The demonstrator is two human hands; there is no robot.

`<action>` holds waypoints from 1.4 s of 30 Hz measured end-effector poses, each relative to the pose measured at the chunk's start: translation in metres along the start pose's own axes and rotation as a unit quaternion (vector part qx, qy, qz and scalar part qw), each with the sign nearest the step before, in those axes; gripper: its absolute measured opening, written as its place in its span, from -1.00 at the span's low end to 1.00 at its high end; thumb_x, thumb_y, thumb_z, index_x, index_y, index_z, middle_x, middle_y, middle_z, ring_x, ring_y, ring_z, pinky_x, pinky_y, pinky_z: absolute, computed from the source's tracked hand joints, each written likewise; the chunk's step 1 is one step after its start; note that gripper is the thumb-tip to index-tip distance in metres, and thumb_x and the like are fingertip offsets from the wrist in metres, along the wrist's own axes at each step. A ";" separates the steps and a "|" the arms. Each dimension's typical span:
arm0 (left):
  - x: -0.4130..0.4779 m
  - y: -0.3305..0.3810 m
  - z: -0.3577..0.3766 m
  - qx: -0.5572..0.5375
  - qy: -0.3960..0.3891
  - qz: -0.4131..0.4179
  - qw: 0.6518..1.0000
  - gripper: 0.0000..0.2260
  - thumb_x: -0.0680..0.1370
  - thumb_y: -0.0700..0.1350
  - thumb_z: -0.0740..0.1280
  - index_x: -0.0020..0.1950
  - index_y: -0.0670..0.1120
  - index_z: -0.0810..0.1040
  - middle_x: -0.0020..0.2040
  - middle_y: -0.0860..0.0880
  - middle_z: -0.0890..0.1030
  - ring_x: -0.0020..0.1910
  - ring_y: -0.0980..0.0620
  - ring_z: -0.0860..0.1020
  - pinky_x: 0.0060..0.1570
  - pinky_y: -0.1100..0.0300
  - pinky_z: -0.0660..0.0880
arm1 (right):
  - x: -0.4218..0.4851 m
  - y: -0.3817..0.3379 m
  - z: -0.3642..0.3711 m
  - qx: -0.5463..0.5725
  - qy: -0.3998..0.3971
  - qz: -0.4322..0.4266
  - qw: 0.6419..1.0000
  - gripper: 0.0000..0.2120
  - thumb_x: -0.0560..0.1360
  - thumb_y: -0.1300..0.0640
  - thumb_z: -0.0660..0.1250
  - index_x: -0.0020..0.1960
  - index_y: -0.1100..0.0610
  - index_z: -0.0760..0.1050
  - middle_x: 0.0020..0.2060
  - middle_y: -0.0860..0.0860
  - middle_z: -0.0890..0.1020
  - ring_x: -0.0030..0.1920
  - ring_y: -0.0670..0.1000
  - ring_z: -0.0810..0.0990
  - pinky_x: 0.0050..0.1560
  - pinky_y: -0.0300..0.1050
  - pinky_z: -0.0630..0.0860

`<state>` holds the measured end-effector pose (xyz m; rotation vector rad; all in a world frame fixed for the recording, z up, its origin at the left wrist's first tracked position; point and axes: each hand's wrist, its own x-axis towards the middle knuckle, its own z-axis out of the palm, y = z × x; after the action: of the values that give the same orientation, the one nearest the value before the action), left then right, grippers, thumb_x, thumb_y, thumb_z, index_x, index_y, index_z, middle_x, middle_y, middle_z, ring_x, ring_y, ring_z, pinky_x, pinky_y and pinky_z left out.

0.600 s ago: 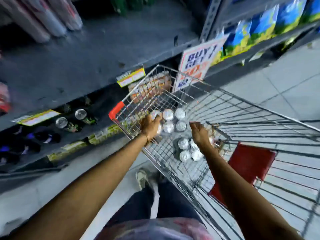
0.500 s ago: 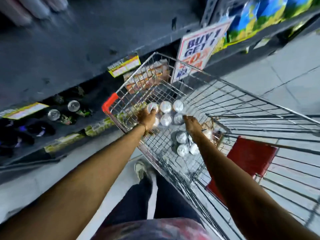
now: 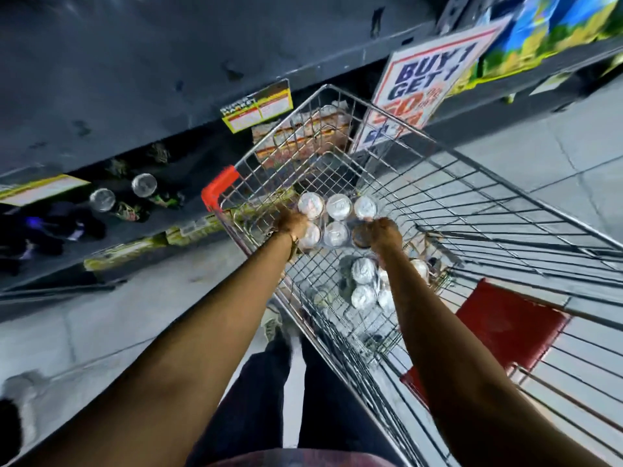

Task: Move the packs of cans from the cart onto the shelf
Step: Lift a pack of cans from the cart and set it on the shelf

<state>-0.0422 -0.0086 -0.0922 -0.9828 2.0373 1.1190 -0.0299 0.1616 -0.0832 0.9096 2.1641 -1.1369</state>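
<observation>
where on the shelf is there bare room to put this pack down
The wide dark upper shelf, left of the buy-one sign, looks bare. The lower shelf is crowded with loose cans, and orange boxes fill the spot behind the cart.

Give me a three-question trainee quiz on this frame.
1. True or false: both hands grip the six-pack inside the cart.
2. Which hand is at the pack's shelf-side end? A) left hand B) right hand
3. Fill in: a second pack lies under the ____ forearm.

Key
1. True; one hand grips each end.
2. A.
3. Right.
</observation>
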 end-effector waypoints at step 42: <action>-0.119 0.042 -0.356 -0.466 0.260 0.230 0.814 -0.78 0.52 -0.25 0.33 -0.28 0.01 0.54 -0.19 -0.01 0.59 -0.06 -0.02 0.53 0.02 0.05 0.51 | -0.183 -0.382 0.073 -0.027 -0.026 -0.429 0.903 -0.79 0.56 0.11 0.14 -0.16 0.21 0.43 0.01 0.25 0.59 -0.02 0.21 0.58 -0.10 -0.03 0.47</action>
<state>-0.0680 -0.2676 0.1819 -1.3873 2.1849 2.4893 -0.1938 -0.1195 0.1982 -0.1722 2.5942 -1.4274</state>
